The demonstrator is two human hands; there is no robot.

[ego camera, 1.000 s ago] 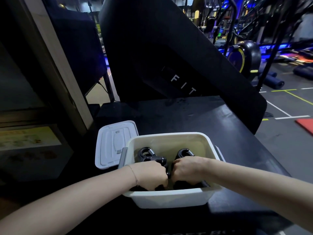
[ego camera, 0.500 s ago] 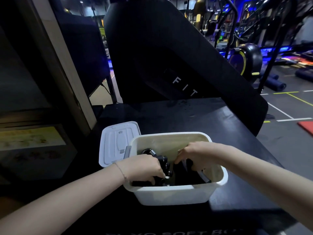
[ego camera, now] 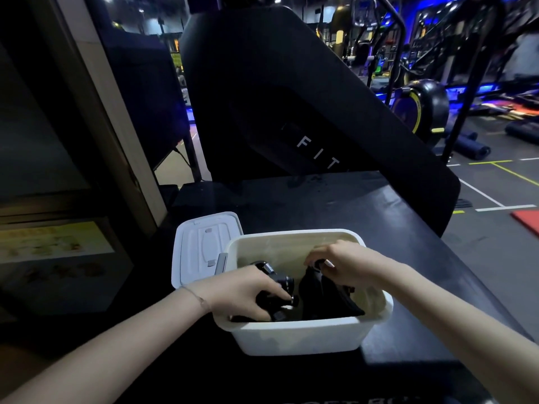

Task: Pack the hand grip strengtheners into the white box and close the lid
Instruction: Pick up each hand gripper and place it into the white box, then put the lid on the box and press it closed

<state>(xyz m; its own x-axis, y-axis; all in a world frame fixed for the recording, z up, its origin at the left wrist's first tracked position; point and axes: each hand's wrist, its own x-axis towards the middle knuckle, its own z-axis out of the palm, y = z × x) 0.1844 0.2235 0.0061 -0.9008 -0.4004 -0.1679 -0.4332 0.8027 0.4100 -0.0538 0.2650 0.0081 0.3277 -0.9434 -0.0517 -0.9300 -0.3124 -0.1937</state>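
The box and lid look like smooth matt white plastic; the grips matt black with bright metal springs; the tabletop dull black.

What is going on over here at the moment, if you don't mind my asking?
A person is packing black hand grip strengtheners into a white box on a black bench. The left hand grips one strengthener; the right hand pinches the top of another. The lid is off, lying beside the box.
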